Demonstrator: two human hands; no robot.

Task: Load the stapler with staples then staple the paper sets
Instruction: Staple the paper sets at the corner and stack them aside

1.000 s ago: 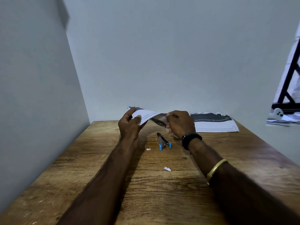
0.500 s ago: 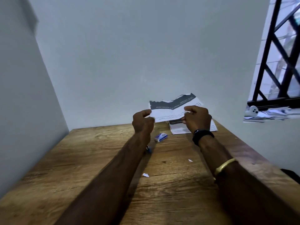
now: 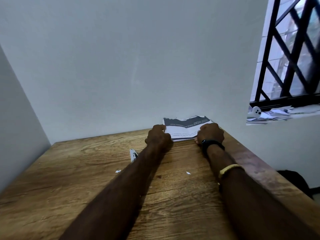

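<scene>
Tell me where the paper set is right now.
The paper set lies at the table's far right corner against the wall, held between the left hand and right hand.

wooden table (image 3: pixel 78 179), grey wall (image 3: pixel 121 66), barred window (image 3: pixel 290 54) – white controller (image 3: pixel 256 112) on its sill

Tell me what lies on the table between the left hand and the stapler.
Nothing visible does. The left hand grips the paper set at the table's far edge; the stapler lies nearer, partly hidden beside the left forearm. Only bare wood shows between them; one paper scrap lies nearer still.
</scene>
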